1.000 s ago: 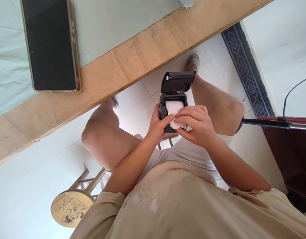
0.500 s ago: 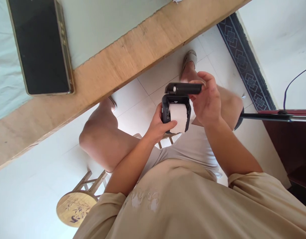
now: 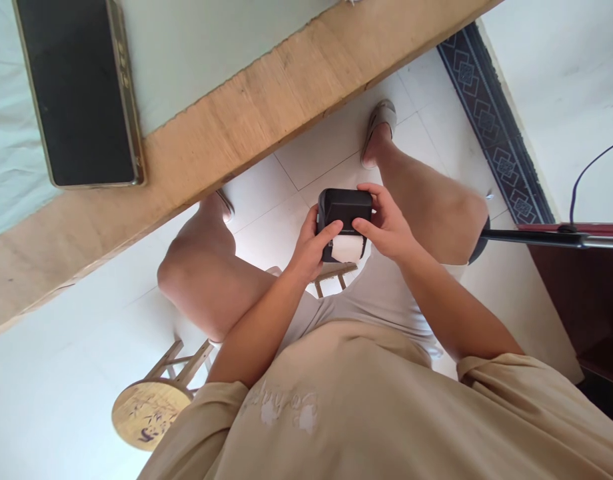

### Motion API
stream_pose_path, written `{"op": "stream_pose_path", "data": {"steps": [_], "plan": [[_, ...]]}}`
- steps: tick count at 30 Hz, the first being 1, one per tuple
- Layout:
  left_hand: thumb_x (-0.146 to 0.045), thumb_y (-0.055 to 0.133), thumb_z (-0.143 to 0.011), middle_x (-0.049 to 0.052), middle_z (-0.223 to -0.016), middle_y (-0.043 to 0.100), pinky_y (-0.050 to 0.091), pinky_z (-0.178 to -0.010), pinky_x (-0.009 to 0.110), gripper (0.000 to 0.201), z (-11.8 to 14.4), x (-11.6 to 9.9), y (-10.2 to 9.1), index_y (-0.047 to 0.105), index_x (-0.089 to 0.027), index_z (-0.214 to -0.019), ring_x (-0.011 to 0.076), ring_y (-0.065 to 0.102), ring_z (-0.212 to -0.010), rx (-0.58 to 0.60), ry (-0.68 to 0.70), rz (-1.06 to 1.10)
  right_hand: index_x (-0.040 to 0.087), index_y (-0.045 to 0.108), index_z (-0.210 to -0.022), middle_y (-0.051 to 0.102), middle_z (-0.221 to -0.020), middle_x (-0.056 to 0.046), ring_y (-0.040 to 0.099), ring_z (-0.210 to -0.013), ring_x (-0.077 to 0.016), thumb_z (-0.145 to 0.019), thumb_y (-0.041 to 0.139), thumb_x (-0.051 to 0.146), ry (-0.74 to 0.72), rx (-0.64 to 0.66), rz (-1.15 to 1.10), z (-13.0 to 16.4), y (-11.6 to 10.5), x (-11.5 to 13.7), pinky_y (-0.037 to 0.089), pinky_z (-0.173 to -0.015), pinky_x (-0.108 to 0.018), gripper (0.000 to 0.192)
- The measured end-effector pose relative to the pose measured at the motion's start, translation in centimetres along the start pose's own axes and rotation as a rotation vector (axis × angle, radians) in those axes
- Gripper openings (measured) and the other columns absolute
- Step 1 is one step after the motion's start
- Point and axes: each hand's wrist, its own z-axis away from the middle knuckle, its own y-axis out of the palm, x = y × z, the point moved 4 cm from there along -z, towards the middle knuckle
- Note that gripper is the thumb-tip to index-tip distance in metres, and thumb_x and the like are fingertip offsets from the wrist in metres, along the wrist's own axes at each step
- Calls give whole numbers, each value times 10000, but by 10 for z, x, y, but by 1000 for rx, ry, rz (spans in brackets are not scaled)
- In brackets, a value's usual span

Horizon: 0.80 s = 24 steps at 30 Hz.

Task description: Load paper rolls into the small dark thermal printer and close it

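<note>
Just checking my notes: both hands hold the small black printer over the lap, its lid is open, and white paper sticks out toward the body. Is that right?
Not quite. In the head view the lid of the black printer is shut. The rest holds: the left hand and right hand both hold it over the lap, and white paper sticks out toward the body.

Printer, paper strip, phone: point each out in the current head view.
printer (image 3: 345, 205): head view, on its shut black lid, between both hands.
paper strip (image 3: 346, 249): head view, on the white end sticking out of the printer's near edge.
phone (image 3: 76, 93): head view, on its dark screen, lying on the table.
</note>
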Motion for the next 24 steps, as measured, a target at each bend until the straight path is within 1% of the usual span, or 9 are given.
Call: {"op": "stream_pose_path", "data": {"steps": [3,7,10,14,18,20,21,23,24], "plan": [[-731,1039,-613,40,-1031,810,640,-815,358,776,-5,4,-2,734,-246,-1136,270,811,-950,-52,-18,4,285,536,-1484,700,-1393,-112,754,-1124,-221,-894,766,816,-13,-1,55,1,-1,-3,692,-982,-411,826],[-803,891,-781,71,-1098,829,630,-886,355,683,-9,6,-4,770,-220,-1114,272,798,-1063,-100,-58,17,292,602,-1495,641,-1546,-131,685,-1365,-279,-908,818,653,-71,-44,97,10,-12,5,593,-1218,-554,722],[-714,867,-857,61,-1032,818,621,-858,350,555,-9,5,-5,765,-221,-1091,271,796,-1040,-125,-55,5,318,640,-1505,638,-1543,-125,674,-1370,-302,-864,867,537,-114,-12,235,16,-19,15,625,-1165,-572,714],[-642,883,-872,48,-946,800,617,-816,349,476,-8,5,-3,757,-219,-1051,263,791,-960,-128,-78,14,308,686,-1479,624,-1526,-139,653,-1394,-324,-852,886,518,-217,-14,442,20,-22,29,651,-1127,-546,690],[-658,843,-887,64,-986,816,613,-792,363,463,-7,8,-3,761,-224,-1027,261,780,-916,-157,-146,66,289,719,-1434,648,-1450,-140,676,-1327,-326,-866,869,491,-326,-37,555,21,-20,45,655,-1074,-533,621],[-709,834,-869,79,-1030,829,628,-846,398,507,-7,9,-2,767,-235,-1037,292,794,-972,-137,-170,90,278,756,-1344,688,-1327,-125,698,-1224,-303,-882,857,492,-390,-151,571,21,-22,55,658,-1013,-497,519],[-727,846,-847,81,-1039,831,630,-869,410,529,-7,9,-2,766,-238,-1031,304,797,-995,-119,-164,92,274,773,-1263,706,-1192,-106,706,-1111,-278,-908,836,492,-417,-252,572,21,-24,60,655,-954,-468,421],[-727,908,-780,68,-1019,824,621,-867,397,563,-6,6,-1,757,-237,-1011,299,793,-994,-81,-124,69,274,772,-1074,647,-880,-51,645,-828,-221,-990,754,470,-450,-486,579,23,-30,67,612,-810,-412,214],[-719,944,-740,57,-998,816,611,-846,379,585,-6,4,0,751,-233,-1005,285,786,-974,-67,-101,50,275,756,-997,598,-776,-32,590,-729,-203,-1027,703,450,-455,-563,601,24,-31,69,577,-760,-397,185]]}}
